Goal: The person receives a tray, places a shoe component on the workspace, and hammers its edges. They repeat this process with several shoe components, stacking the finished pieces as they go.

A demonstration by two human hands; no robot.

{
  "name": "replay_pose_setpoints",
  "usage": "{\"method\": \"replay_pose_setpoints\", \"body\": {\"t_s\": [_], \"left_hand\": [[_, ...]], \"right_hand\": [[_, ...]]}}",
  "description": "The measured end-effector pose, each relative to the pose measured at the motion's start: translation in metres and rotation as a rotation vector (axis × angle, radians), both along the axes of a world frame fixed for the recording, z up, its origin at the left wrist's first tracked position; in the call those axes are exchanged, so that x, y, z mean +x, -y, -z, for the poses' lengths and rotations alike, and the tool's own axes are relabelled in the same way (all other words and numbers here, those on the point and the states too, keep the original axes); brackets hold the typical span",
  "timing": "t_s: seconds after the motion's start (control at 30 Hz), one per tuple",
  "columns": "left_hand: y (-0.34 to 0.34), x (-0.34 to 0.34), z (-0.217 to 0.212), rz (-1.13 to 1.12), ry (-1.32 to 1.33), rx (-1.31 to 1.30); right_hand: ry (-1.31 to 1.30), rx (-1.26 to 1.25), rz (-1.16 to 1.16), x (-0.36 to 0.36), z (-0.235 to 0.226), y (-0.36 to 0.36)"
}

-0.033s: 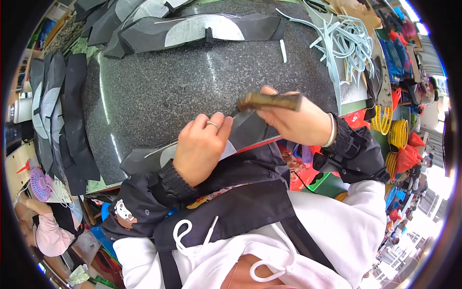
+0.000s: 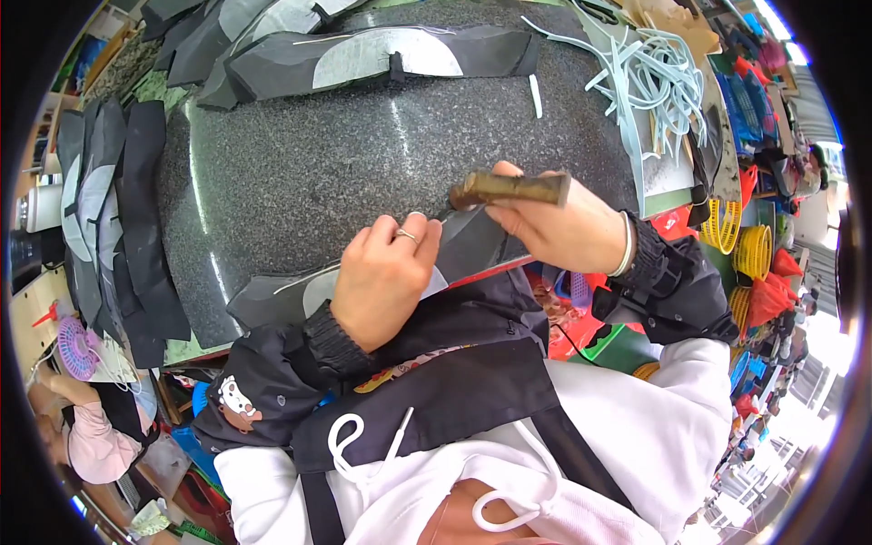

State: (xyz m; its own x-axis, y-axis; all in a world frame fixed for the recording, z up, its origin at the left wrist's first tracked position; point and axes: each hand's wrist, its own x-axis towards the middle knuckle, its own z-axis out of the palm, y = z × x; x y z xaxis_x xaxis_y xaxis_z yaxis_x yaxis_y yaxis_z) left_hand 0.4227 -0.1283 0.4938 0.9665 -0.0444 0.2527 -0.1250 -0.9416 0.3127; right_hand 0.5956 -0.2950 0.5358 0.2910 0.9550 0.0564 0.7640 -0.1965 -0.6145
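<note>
My right hand [image 2: 577,229] is closed around a worn brown hammer [image 2: 513,188]; its handle is hidden. The rounded end of its head touches or hovers just over a dark grey, leather-like piece [image 2: 472,241], I cannot tell which. That long piece lies along the near edge of the stone slab, with a pale half-round patch partly under my left hand [image 2: 386,277]. The fingers of this hand are bent and pressed together at the piece's far edge, left of the hammer. A ring sits on one finger.
On the speckled dark slab [image 2: 291,173], a similar grey piece [image 2: 386,59] lies at the far side. Stacked dark pieces [image 2: 118,218] stand at the left. Tangled pale blue strips [image 2: 658,86] lie far right. Yellow baskets [image 2: 752,252] sit beyond the right edge. Another person [image 2: 100,440] is at lower left.
My left hand has shifted very slightly to the right. The right hand and the hammer stay almost where they were.
</note>
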Motion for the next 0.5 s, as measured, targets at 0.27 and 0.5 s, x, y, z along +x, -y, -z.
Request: {"method": "replay_pose_setpoints", "body": {"t_s": [0.27, 0.5], "left_hand": [[-0.026, -0.016, 0.001, 0.02, -0.123, -0.32], [-0.04, -0.032, -0.003, -0.17, -0.157, -0.615]], "right_hand": [[-0.03, -0.309, -0.028, -0.034, -0.01, -0.006], [0.115, -0.213, -0.068, -0.055, -0.012, -0.014]]}}
